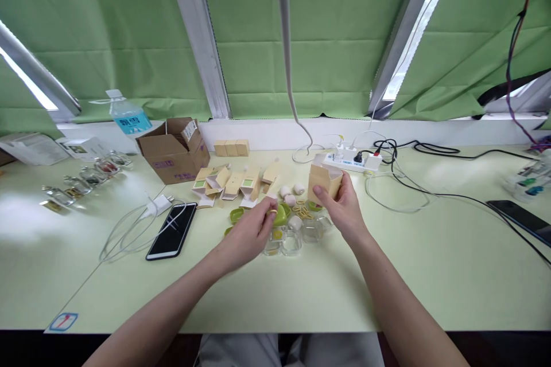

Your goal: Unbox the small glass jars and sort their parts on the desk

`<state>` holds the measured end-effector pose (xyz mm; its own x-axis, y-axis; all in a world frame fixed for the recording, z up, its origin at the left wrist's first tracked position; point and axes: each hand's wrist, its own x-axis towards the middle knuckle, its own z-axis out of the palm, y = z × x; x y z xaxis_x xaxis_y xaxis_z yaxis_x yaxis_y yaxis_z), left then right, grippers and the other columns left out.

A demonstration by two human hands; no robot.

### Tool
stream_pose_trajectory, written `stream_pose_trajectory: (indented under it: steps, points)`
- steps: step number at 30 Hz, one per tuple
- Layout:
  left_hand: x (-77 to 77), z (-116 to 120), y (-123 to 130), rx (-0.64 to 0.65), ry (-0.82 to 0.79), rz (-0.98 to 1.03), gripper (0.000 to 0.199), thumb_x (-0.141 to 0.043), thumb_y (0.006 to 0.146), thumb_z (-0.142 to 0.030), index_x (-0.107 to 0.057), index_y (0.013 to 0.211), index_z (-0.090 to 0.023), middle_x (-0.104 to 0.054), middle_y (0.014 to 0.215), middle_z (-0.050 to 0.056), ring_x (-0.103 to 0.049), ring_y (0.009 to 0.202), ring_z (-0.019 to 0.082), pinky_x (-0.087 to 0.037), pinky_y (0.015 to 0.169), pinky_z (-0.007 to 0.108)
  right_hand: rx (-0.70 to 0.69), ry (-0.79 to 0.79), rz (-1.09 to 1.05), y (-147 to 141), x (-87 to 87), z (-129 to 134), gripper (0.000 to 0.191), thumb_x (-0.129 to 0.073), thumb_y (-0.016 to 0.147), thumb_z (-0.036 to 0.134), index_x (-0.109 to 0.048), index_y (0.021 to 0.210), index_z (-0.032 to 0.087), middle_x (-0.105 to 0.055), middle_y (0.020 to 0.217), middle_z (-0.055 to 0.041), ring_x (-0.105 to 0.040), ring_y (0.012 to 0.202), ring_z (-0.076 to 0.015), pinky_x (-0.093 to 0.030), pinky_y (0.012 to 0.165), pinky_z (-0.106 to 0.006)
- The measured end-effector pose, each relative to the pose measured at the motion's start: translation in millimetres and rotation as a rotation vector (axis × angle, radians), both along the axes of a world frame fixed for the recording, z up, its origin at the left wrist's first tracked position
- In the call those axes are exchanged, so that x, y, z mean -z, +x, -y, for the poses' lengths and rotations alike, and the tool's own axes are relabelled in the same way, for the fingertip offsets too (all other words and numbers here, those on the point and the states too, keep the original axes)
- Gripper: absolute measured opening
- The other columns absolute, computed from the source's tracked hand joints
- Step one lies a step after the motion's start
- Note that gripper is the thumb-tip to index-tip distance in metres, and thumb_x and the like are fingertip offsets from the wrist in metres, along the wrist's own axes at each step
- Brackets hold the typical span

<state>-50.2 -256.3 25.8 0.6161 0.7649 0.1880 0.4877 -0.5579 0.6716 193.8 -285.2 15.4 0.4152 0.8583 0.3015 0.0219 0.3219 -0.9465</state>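
My right hand (346, 209) is wrapped round a small cream cardboard box (323, 180), held up above the table with its flaps open at the top. My left hand (249, 229) is pinched shut on a small yellow loop-like piece (272, 211), mostly hidden by the fingers. Beneath and between the hands lie green plastic pieces (282, 215), several clear plastic cases (291, 242), white rounded pieces (295, 223) and a small pile of yellow loop-like pieces (303, 210). Behind them lie several opened cream boxes (233, 184).
A row of closed cream boxes (231, 148) stands by the wall, beside a brown carton (176, 152) and a water bottle (128, 114). Left lie a phone (172, 230), a white charger (158, 205) and small glass bottles (92, 175). A power strip (353, 160) and black cables (430, 151) are at right.
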Motion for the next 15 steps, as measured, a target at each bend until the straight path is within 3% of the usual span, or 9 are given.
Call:
stream_pose_trajectory:
  steps: [3,8,12,15]
  points:
    - [-0.2,18,2,0.093,0.115,-0.031,0.019,-0.034,0.110,-0.032,-0.050,0.110,-0.023,-0.061,0.095,0.003,-0.056,0.082,0.020,-0.042,0.077,0.032,0.104,0.051,-0.014,16,-6.0,3,0.068,-0.089,0.072,0.056,-0.056,0.124,0.027,-0.072,0.119,-0.0061,-0.070,0.103,-0.0249,-0.063,0.078,-0.036]
    - [13.3,52,4,0.242,0.377,-0.034,0.018,-0.036,0.104,-0.012,-0.050,0.110,-0.021,-0.066,0.110,0.008,-0.061,0.101,0.023,-0.042,0.093,0.038,0.255,0.070,-0.089,39,-14.9,9,0.063,-0.089,0.072,0.059,-0.059,0.117,0.026,-0.072,0.114,-0.0059,-0.069,0.096,-0.0224,-0.060,0.064,-0.029]
    - [38.1,69,1,0.276,0.491,-0.134,0.029,-0.040,0.093,0.000,-0.051,0.110,-0.020,-0.068,0.118,0.010,-0.065,0.107,0.024,-0.036,0.097,0.041,0.211,0.096,-0.203,35,-16.0,10,0.060,-0.088,0.074,0.058,-0.060,0.115,0.026,-0.073,0.114,-0.0046,-0.070,0.092,-0.0199,-0.059,0.059,-0.026]
    - [57.6,72,-4,0.242,0.567,-0.184,0.035,-0.042,0.090,0.004,-0.052,0.113,-0.021,-0.068,0.123,0.010,-0.066,0.109,0.024,-0.032,0.102,0.043,0.068,0.097,-0.354,22,-16.2,11,0.054,-0.083,0.080,0.062,-0.062,0.114,0.026,-0.074,0.102,-0.0042,-0.071,0.083,-0.0195,-0.058,0.055,-0.027]
